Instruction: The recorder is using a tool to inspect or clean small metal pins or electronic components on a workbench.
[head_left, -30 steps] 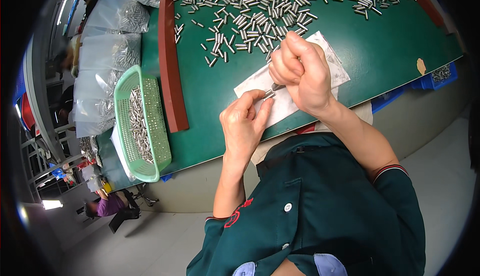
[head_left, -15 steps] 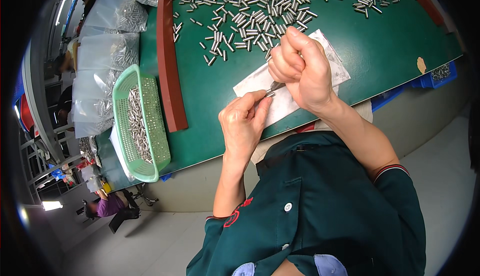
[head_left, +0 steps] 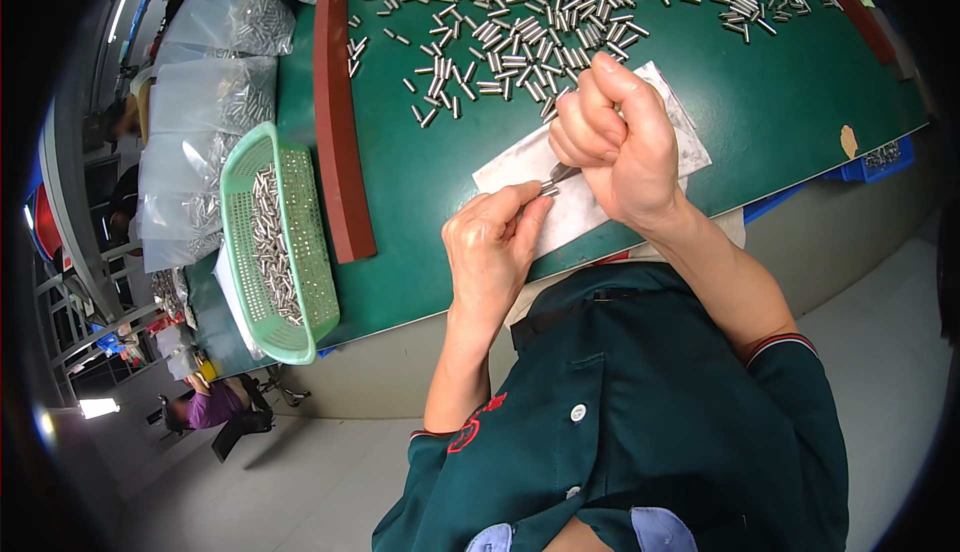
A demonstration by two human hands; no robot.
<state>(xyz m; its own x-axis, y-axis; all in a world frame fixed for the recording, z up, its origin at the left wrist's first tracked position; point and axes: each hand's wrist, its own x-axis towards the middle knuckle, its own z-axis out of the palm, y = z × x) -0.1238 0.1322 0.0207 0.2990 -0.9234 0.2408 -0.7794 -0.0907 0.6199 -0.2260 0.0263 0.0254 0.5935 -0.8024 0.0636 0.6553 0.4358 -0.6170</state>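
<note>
My left hand (head_left: 490, 240) is closed, with thumb and forefinger pinching a small shiny metal pin (head_left: 549, 190). Curled into a fist just to its right, my right hand (head_left: 632, 142) grips a tool with a tapered metal tip (head_left: 564, 171); the fist hides its handle. That tip points at the pin and seems to meet it. Beneath both hands lies a smudged white sheet (head_left: 572, 220) on the green tabletop (head_left: 760, 102). Many loose metal pins (head_left: 540, 37) are spread beyond my hands.
A red-brown wooden rail (head_left: 343, 152) borders the pins on the left, another (head_left: 850, 7) at far right. Outside the left rail stand a green plastic basket (head_left: 325, 297) of pins and several clear bags (head_left: 190, 92) of pins. A blue bin (head_left: 890, 164) sits beyond the right edge.
Both hands and the sheet appear shifted slightly right in the picture, along with the view. The pinch and the fist look the same.
</note>
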